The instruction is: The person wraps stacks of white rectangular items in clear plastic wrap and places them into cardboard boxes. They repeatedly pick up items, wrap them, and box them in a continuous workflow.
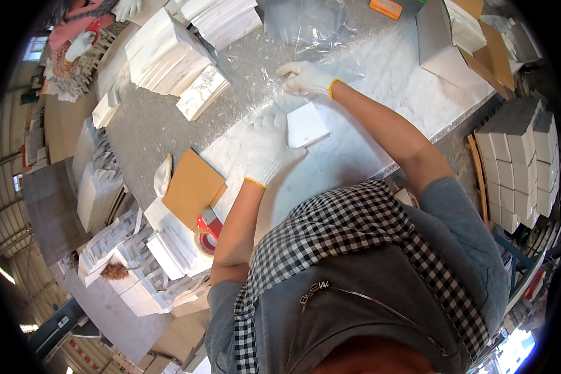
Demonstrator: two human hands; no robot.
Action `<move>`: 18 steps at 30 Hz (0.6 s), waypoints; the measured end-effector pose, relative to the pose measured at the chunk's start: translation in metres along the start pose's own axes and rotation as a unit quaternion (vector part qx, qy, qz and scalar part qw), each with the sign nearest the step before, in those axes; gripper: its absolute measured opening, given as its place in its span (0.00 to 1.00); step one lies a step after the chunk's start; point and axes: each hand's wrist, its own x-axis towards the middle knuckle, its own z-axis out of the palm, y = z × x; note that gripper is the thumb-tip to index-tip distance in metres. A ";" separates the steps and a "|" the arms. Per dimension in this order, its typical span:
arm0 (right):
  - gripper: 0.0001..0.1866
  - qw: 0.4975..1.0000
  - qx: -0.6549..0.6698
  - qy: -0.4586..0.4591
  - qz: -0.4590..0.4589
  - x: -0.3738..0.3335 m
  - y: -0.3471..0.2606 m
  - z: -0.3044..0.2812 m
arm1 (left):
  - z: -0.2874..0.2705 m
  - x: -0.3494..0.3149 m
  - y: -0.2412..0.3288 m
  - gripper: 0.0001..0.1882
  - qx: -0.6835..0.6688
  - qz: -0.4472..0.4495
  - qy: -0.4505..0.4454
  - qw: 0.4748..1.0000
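Observation:
My left hand (267, 144), in a white knit glove with a yellow cuff, lies flat with its fingers spread on a marble slab (230, 149). Its thumb reaches the near edge of a small white square tile (306, 126). Farther off, my right hand (308, 80), gloved the same way, has its fingers curled together at a thin clear plastic bag (340, 71). The bag spreads on both sides of that hand, and its edge between the fingertips is hard to make out. More clear plastic bags (305, 22) lie in a pile at the far edge.
Stacked marble tiles (168, 59) stand at the far left. Left of my arm are brown cardboard (193, 187) and a red tape dispenser (209, 229). An open carton (445, 53) sits at the far right, an orange block (386, 8) beyond. Grey-white boxes (511, 162) are piled right.

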 end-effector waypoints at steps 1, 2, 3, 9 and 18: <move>0.34 0.999 0.037 -0.005 0.016 -0.003 -0.003 0.002 | -0.002 0.000 0.001 0.47 -0.002 -0.001 -0.010 1.000; 0.34 0.997 0.070 -0.008 0.024 -0.004 -0.005 0.003 | -0.005 -0.002 0.002 0.48 -0.003 -0.003 -0.020 1.000; 0.33 0.994 0.103 -0.011 0.033 -0.004 -0.006 0.006 | -0.007 -0.005 0.002 0.49 -0.005 -0.005 -0.029 1.000; 0.29 0.978 0.154 -0.097 0.102 0.020 -0.026 0.008 | -0.044 -0.003 -0.001 0.55 -0.221 -0.208 -0.013 0.953; 0.31 0.945 0.266 -0.174 -0.079 -0.016 -0.134 0.022 | 0.010 0.049 -0.088 0.39 -0.731 -0.098 0.088 0.670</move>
